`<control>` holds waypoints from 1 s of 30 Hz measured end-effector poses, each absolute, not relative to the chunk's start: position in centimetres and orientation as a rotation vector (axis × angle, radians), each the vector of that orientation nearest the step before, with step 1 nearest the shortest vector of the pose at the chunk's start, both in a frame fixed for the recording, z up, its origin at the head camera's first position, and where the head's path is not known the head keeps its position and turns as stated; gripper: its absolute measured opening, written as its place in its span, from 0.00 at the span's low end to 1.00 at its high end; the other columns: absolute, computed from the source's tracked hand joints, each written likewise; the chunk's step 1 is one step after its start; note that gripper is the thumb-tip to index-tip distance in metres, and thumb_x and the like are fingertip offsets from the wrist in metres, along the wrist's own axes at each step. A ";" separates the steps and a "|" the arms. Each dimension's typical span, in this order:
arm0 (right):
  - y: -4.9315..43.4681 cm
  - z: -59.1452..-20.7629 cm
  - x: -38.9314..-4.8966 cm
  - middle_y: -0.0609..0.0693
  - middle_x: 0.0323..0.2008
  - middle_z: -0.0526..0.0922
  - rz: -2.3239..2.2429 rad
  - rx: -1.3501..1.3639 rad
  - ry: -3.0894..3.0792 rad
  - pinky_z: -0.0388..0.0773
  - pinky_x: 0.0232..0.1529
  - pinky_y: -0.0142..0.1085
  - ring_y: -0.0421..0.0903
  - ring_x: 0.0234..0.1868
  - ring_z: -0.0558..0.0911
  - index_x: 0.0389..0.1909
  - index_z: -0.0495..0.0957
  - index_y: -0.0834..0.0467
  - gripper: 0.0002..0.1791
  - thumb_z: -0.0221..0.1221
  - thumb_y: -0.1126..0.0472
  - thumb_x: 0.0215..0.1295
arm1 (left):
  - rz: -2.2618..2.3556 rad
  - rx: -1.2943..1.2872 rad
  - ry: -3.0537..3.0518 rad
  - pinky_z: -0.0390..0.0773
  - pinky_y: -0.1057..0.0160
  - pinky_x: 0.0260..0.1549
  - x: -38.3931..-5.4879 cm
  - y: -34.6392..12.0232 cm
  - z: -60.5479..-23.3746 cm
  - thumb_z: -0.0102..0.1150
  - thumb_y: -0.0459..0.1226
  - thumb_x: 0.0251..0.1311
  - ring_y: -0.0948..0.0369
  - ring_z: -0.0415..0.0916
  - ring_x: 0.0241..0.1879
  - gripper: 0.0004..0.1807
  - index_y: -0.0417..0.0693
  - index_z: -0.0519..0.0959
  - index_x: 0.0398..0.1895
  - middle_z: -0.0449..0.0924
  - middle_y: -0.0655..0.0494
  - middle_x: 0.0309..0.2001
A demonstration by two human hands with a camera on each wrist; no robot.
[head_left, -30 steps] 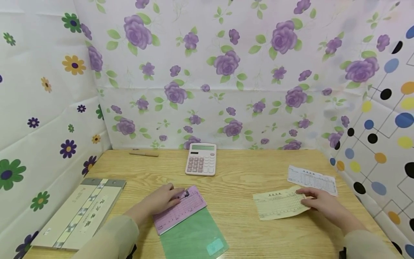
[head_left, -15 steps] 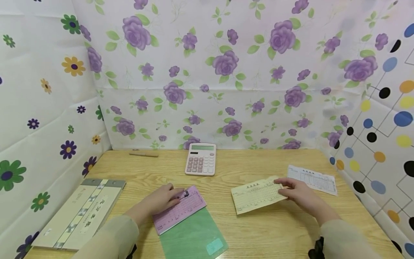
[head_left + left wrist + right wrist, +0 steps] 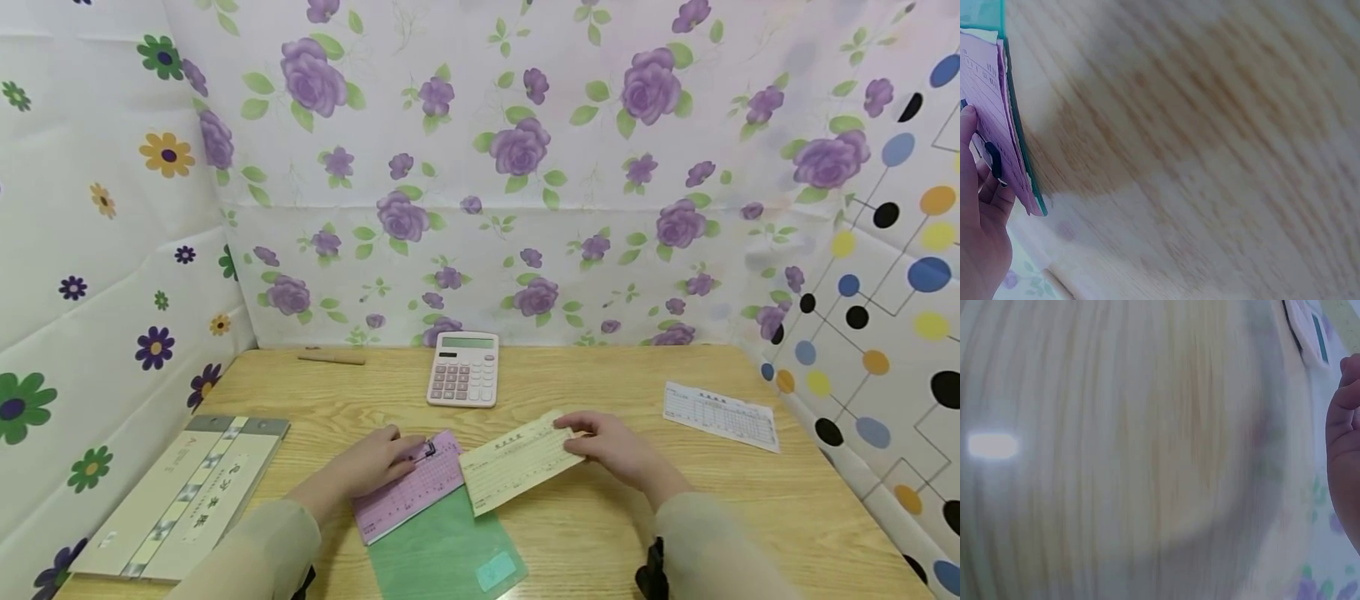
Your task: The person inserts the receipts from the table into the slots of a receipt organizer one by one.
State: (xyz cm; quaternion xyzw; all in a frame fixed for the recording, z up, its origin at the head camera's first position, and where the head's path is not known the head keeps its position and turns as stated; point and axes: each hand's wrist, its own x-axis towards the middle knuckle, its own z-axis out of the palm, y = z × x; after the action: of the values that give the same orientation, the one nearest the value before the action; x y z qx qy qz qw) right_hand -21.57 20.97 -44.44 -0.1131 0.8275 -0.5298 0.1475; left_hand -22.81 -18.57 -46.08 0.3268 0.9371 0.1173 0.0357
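My left hand (image 3: 382, 460) grips the top edge of a stack of pink printed forms (image 3: 412, 496), with a black binder clip (image 3: 430, 450) by its fingertips. The left wrist view shows the thumb over the stack and other fingers under it, with more sheets layered below the pink one (image 3: 988, 94). Under the stack lies a green sheet (image 3: 442, 550). Between thumb and fingers, my right hand (image 3: 611, 450) pinches the right end of a yellow printed form (image 3: 517, 462). Its left corner overlaps the pink forms in the head view. The right wrist view catches only part of the hand (image 3: 1344, 437).
A pink-and-white calculator (image 3: 463, 371) sits at the back of the wooden table (image 3: 600, 550). On the left lies a cream ledger folder (image 3: 180, 500); behind it, a thin brown stick (image 3: 330, 357). A white form (image 3: 720, 417) lies at the right. Patterned cloth surrounds the table.
My right hand has carried the yellow form leftward, from near the white form to the edge of the pink forms. The left hand has kept its place.
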 end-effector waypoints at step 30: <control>9.8 -45.4 -21.3 0.48 0.39 0.77 -1.250 -0.567 2.365 0.71 0.30 0.35 0.42 0.29 0.72 0.52 0.79 0.51 0.18 0.62 0.57 0.59 | 0.323 1.053 2.893 0.68 0.66 0.27 -22.6 -18.1 -45.8 0.55 0.44 0.64 0.66 0.62 0.27 0.23 0.48 0.72 0.61 0.65 0.59 0.32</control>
State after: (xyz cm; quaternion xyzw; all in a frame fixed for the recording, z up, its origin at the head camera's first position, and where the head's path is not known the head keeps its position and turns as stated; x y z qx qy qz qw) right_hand -21.31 9.80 -45.41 -0.2033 0.8470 -0.4476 0.2024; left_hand -22.62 -18.11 -45.83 0.3400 0.9343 0.1044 0.0232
